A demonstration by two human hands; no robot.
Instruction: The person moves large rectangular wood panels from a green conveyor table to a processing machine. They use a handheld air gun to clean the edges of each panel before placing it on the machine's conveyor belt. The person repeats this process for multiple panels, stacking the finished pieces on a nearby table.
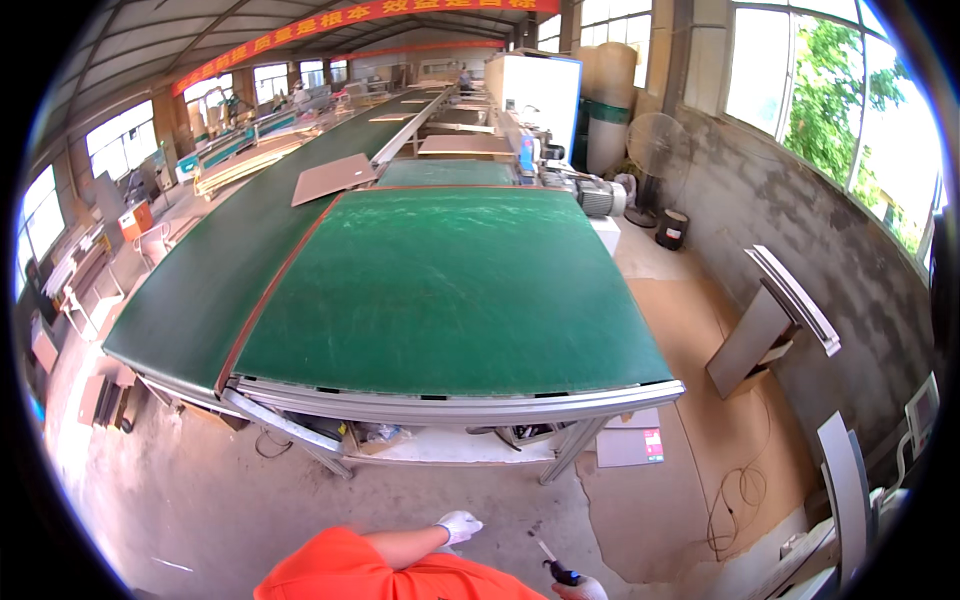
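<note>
Screwdriver-like tool point(556, 565) sits at approx 6 o'clock of the view, just right of centre, low down. It has a dark handle w/ a blue band and a thin pale shaft pointing up toward 11 o'clock; the tip hangs over bare concrete floor point(200, 500). Right hand point(580, 589), in a white glove, is wrapped round the handle, fingers curled closed on it; only the top of the glove shows, the rest is cut by the lower edge.

Left hand point(459, 526), also white-gloved, is at approx 11 o'clock from the tool, near but apart. Bare forearm runs back to an orange sleeve point(350, 570). Fingers look loosely bent, holding nothing visible; exact spread can't be told at this size.

Beyond both hands, toward 12 o'clock, stands a big green conveyor belt point(450, 290) on a grey metal frame point(460, 405). A 2nd belt point(210, 290) runs beside it at 10 o'clock, w/ a brown board point(334, 179) lying flat on it further up. Under the frame, clutter and a white panel w/ a red patch point(630, 445) at approx 1 o'clock of the tool. Grey boards point(750, 335) lean on the wall at 3 o'clock; a cable point(740, 495) coils on the floor below them.
</note>
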